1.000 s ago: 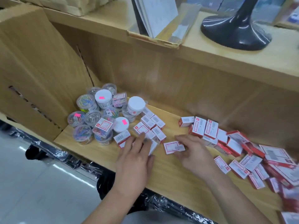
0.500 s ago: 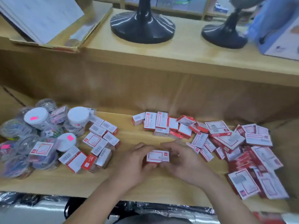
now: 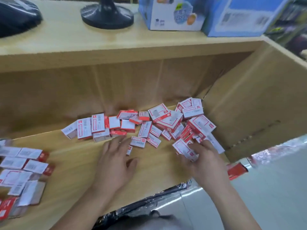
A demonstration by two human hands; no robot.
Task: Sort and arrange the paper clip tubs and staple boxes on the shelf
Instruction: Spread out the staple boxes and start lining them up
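**Inspector:** Right hand (image 3: 205,161), status?

**Assistant:** It is gripping one red-and-white staple box (image 3: 183,149), fingers and thumb curling round it, at the near edge of the loose pile (image 3: 172,122) that is lying at its twelve o'clock.

**Inspector:** Left hand (image 3: 116,163)?

**Assistant:** It is lying palm-down over the shelf (image 3: 74,156), fingers spreading wide, holding nothing. Contact with the wood cannot be told. A small box (image 3: 138,141) is lying just beyond its fingertips at one o'clock.

**Inspector:** Further out?

**Assistant:** A row of boxes (image 3: 93,127) is standing on edge at eleven o'clock of the left hand. A flat group (image 3: 23,165) is lying at nine o'clock, well apart. A cardboard wall (image 3: 249,117) is closing the shelf at three o'clock. Above, a black fan base (image 3: 107,17) and a blue carton (image 3: 172,15) are standing at twelve o'clock.
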